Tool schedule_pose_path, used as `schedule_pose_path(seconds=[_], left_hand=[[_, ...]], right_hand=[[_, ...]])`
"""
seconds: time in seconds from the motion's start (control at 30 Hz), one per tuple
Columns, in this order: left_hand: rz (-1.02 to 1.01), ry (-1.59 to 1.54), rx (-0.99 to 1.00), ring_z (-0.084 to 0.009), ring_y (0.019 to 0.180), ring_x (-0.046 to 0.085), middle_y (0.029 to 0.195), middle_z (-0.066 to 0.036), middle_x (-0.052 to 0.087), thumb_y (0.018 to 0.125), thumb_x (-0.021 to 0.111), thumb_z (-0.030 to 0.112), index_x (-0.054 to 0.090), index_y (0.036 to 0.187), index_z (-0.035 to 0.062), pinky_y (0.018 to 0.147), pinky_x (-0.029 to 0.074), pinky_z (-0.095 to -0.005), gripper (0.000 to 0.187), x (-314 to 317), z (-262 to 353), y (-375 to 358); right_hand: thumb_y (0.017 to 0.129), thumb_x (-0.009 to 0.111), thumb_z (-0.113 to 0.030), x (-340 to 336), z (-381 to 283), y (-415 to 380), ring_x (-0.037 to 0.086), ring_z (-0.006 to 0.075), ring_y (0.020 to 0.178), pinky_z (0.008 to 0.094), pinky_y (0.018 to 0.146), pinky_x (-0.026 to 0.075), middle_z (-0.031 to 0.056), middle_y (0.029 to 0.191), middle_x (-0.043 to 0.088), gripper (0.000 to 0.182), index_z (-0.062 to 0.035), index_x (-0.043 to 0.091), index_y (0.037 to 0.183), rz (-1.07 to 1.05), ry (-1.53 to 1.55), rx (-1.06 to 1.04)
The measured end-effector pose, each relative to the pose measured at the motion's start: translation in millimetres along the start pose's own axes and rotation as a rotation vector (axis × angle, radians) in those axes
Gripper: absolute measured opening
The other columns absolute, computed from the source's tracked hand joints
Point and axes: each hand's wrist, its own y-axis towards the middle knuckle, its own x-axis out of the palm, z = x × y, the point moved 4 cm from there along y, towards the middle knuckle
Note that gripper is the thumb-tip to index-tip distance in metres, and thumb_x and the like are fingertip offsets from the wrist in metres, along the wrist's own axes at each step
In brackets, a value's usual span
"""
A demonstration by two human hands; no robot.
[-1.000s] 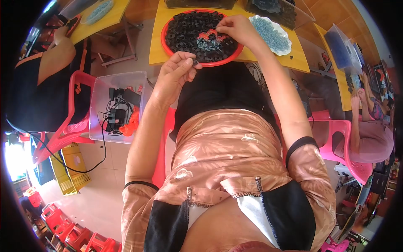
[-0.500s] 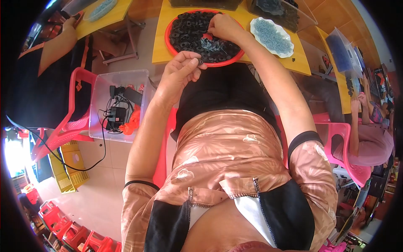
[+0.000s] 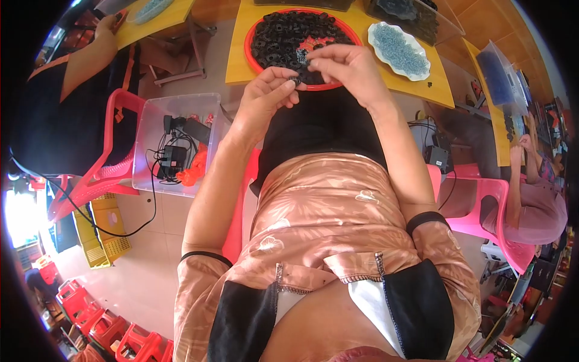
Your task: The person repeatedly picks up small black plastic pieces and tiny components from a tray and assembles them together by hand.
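My left hand is pinched on a small black part at the near rim of a red round tray. Just right of it, my right hand hovers over the tray with thumb and fingertips pressed together. What those fingers hold, if anything, is too small to make out. Many black ring-like parts fill the tray. Among them lie a red piece and a little heap of tiny pale bits, partly hidden by my right hand.
A white scalloped dish of tiny bluish pieces stands right of the tray on the yellow table. Dark bins stand behind. A clear box with cables and adapters is at left, near a pink chair. Other people sit on both sides.
My right hand has come back from the middle of the tray toward my left hand. The red piece and pale bits are more exposed. The left hand still pinches the black part.
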Motion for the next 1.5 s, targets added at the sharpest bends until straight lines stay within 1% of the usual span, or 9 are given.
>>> schedule_pose_path(seconds=[0.37,0.77,0.93,1.03,1.13,1.27,1.37,1.47,1.5], left_hand=[[-0.004,0.156,0.109,-0.0079,0.072,0.057,0.092,-0.007,0.065,0.094,0.054,0.009,0.052,0.11,0.0022,0.068,0.046,-0.0201,0.017,6,4,-1],[-0.048,0.247,0.124,-0.0087,0.07,0.053,0.084,-0.005,0.06,0.095,0.052,0.008,0.051,0.107,0.0005,0.066,0.045,-0.022,0.014,11,5,-5],[-0.051,0.287,0.18,-0.0081,0.07,0.053,0.083,-0.005,0.06,0.094,0.051,0.006,0.052,0.105,0.0012,0.065,0.044,-0.0208,0.011,14,5,-6],[0.007,0.499,0.175,-0.0076,0.068,0.053,0.082,-0.004,0.06,0.094,0.051,0.005,0.053,0.103,0.0025,0.063,0.044,-0.0201,0.009,11,3,-7],[0.029,0.331,0.137,-0.007,0.068,0.052,0.081,-0.003,0.06,0.094,0.051,0.005,0.053,0.102,0.0036,0.062,0.044,-0.0197,0.008,11,-1,-5],[0.007,0.338,0.143,-0.0074,0.069,0.053,0.083,-0.004,0.06,0.094,0.05,0.005,0.053,0.103,0.0025,0.064,0.044,-0.0205,0.009,9,-2,-5],[-0.031,0.335,0.184,-0.008,0.069,0.053,0.083,-0.005,0.06,0.095,0.05,0.005,0.052,0.104,0.0018,0.065,0.044,-0.0213,0.01,13,1,-4],[-0.075,0.278,0.181,-0.0087,0.069,0.053,0.083,-0.006,0.06,0.095,0.051,0.005,0.051,0.104,0.0014,0.064,0.044,-0.0218,0.01,19,4,-7],[-0.091,0.261,0.166,-0.0089,0.068,0.053,0.082,-0.006,0.061,0.094,0.052,0.006,0.051,0.103,0.0014,0.063,0.044,-0.0217,0.01,19,3,-7]], right_hand=[[0.085,0.065,-0.004,15,-3,-21,0.062,0.0083,0.07,0.0207,0.064,0.05,0.007,0.079,0.068,0.017,0.0042,0.066,0.1,-0.019,0.039,0.046],[0.083,0.064,0.0,18,3,-22,0.067,0.0126,0.073,0.0231,0.066,0.054,0.009,0.082,0.068,0.017,0.005,0.064,0.1,-0.009,0.135,0.084],[0.081,0.065,0.0,16,10,-20,0.065,0.0117,0.069,0.0231,0.065,0.054,0.0077,0.078,0.066,0.013,0.0037,0.063,0.094,-0.046,0.177,0.089],[0.08,0.065,0.002,18,12,-22,0.064,0.0111,0.067,0.0229,0.064,0.054,0.0066,0.076,0.065,0.011,0.0028,0.062,0.09,-0.049,0.141,0.103],[0.078,0.065,0.003,18,13,-22,0.064,0.0108,0.067,0.0227,0.063,0.053,0.0061,0.074,0.065,0.011,0.0024,0.061,0.088,-0.045,0.067,0.029],[0.078,0.065,0.003,20,16,-19,0.064,0.0109,0.066,0.0228,0.063,0.052,0.0056,0.072,0.064,0.01,0.0023,0.059,0.086,-0.038,0.037,-0.009],[0.079,0.067,0.0,17,12,-21,0.064,0.0121,0.066,0.0232,0.065,0.053,0.0071,0.075,0.066,0.014,0.0032,0.061,0.091,-0.05,0.072,0.008],[0.08,0.069,-0.003,8,15,-24,0.065,0.0134,0.067,0.0235,0.067,0.054,0.0091,0.08,0.068,0.022,0.004,0.063,0.1,-0.114,0.288,0.183],[0.079,0.073,-0.01,4,19,-24,0.065,0.0134,0.071,0.0238,0.07,0.055,0.0097,0.086,0.069,0.031,0.0044,0.064,0.104,-0.157,0.281,0.24]])
